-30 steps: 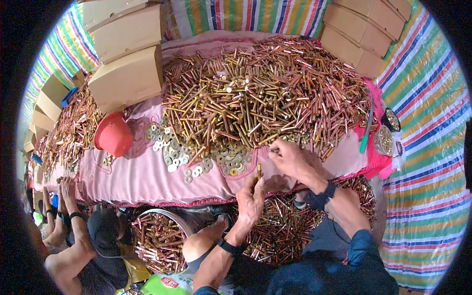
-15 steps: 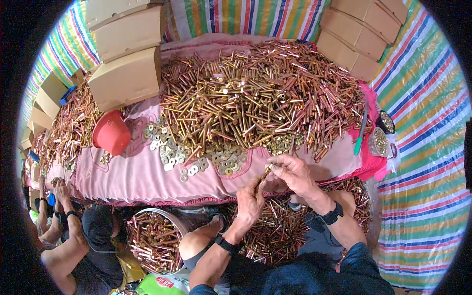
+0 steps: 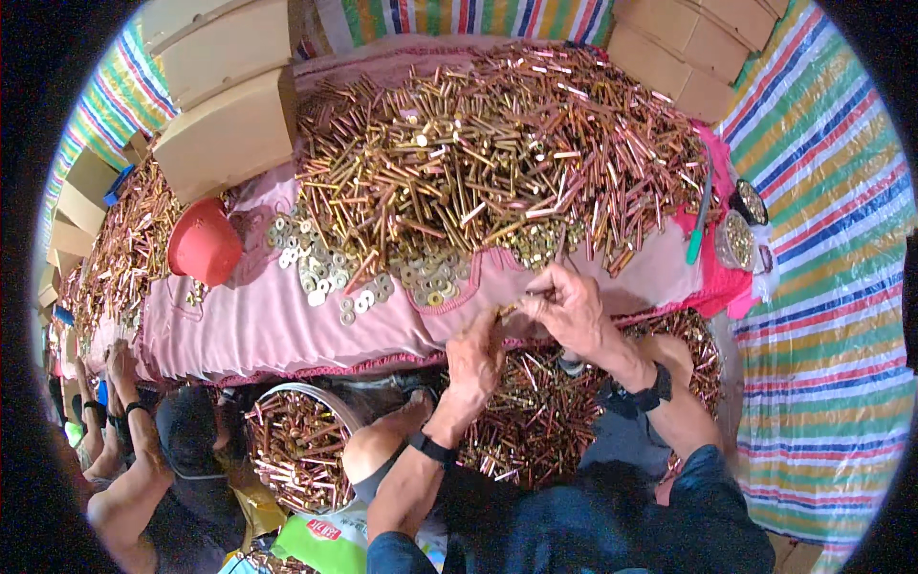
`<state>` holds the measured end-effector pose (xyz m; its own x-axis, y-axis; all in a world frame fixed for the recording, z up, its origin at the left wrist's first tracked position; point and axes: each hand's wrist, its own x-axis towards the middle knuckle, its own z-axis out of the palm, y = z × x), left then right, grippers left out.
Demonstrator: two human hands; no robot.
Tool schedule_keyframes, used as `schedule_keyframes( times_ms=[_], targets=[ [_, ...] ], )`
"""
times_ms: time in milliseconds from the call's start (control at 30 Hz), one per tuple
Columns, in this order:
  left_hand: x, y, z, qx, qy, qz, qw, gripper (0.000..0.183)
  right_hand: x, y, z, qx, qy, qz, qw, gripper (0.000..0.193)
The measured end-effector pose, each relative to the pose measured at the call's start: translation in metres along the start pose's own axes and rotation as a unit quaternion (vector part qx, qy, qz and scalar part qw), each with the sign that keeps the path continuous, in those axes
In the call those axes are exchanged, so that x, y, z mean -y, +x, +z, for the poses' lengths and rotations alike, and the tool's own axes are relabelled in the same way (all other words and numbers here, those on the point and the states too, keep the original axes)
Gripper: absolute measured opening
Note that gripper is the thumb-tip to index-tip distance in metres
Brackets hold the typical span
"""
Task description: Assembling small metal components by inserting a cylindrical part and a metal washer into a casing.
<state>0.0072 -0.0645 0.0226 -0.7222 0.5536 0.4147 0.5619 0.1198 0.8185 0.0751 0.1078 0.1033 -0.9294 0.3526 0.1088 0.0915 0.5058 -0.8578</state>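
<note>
A big heap of long brass-coloured bolts (image 3: 478, 163) covers the pink-clothed table (image 3: 277, 325). Flat round washers (image 3: 325, 277) lie scattered near its front edge. My left hand (image 3: 475, 359) and my right hand (image 3: 569, 311) meet just below the table's front edge, both pinching one small brass bolt (image 3: 512, 308) between the fingertips. Each wrist carries a dark band. Under my hands a second pile of bolts (image 3: 535, 421) lies on the ground between my knees.
Cardboard boxes (image 3: 225, 134) stand at the back left and back right. A red cap (image 3: 203, 244) lies on the cloth. A round basin of bolts (image 3: 296, 450) sits at lower left beside another person (image 3: 163, 478). A green-handled tool (image 3: 700, 234) and small tins rest at the table's right end.
My right hand has drawn back from the edge of the heap to the table's front. Both hands have come together on the small bolt.
</note>
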Motion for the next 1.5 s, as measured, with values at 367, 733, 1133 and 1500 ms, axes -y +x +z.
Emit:
schedule_keyframes(
  times_ms=[367,733,1133,1500],
  targets=[
    [-0.014,-0.003,-0.020,0.037,-0.019,0.048,0.998,0.036,0.042,-0.031,-0.021,0.009,-0.133,-0.138,0.982,0.022],
    [-0.097,-0.022,-0.068,0.086,-0.053,0.008,0.995,0.019,0.094,-0.080,-0.040,-0.011,-0.089,-0.211,0.973,0.016],
    [-0.173,-0.077,-0.103,0.053,-0.008,0.086,0.995,0.013,0.133,-0.145,-0.042,-0.049,0.007,-0.212,0.976,0.015],
    [-0.221,-0.068,-0.036,0.161,0.065,-0.005,0.985,0.019,0.078,-0.171,-0.109,-0.087,-0.008,-0.305,0.948,0.018]
  ],
)
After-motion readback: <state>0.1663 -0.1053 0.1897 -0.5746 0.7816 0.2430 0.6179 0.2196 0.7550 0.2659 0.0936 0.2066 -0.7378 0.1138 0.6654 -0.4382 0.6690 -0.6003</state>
